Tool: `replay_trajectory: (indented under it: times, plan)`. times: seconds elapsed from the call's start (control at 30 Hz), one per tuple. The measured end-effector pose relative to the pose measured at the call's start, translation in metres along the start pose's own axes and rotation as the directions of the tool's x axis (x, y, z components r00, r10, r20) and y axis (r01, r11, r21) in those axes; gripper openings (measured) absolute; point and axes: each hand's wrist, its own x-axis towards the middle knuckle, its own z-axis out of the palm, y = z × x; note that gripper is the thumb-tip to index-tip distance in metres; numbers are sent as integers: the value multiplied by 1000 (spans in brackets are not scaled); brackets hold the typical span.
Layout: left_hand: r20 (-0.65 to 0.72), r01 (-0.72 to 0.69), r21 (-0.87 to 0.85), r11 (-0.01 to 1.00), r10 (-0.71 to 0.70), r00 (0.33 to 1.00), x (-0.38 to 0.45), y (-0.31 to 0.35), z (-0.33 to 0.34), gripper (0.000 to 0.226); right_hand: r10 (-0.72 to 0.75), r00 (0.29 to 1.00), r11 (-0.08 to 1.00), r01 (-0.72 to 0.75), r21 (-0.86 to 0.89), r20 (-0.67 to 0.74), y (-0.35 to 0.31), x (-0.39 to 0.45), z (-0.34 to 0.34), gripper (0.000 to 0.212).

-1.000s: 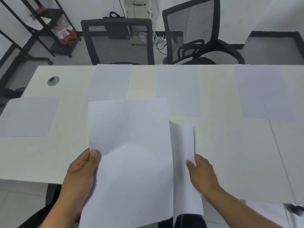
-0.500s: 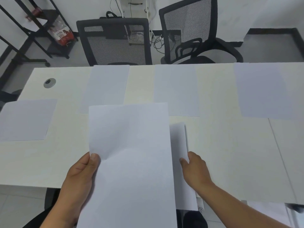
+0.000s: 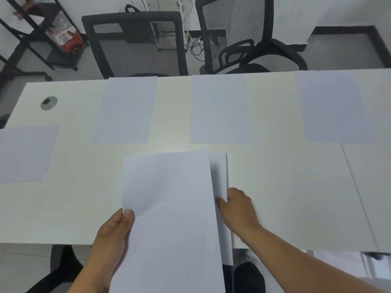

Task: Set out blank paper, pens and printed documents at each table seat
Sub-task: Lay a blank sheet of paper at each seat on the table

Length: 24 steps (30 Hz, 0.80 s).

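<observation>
My left hand grips a stack of blank white paper by its left edge, thumb on top, above the near edge of the white table. My right hand pinches the right edge of a single sheet that sticks out from under the stack on its right side. Several blank sheets lie on the table: one at the far left, one before the left chair, one in the middle and one at the right. No pens or printed documents show.
Two black mesh office chairs stand behind the table's far edge. A round cable grommet sits in the table's left corner. A black metal rack with a red packet stands on the floor at the back left. A seam runs across the table on the right.
The stack in my left hand has come down and nearer to me, uncovering the sheet before the left chair. My right hand has closed on the single sheet's edge and drawn it against the stack.
</observation>
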Motion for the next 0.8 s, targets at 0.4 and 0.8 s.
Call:
replay_trajectory:
  times: [0.4, 0.8]
  plan:
    - [9, 47, 6, 999, -47, 999, -1, 4, 16, 30, 32, 999, 984, -35, -172, -19, -3, 3, -8, 48]
    - [-29, 29, 102, 994, -26, 999, -4, 5, 13, 26, 57, 998, 933, -58, -355, -14, -6, 4, -23, 57]
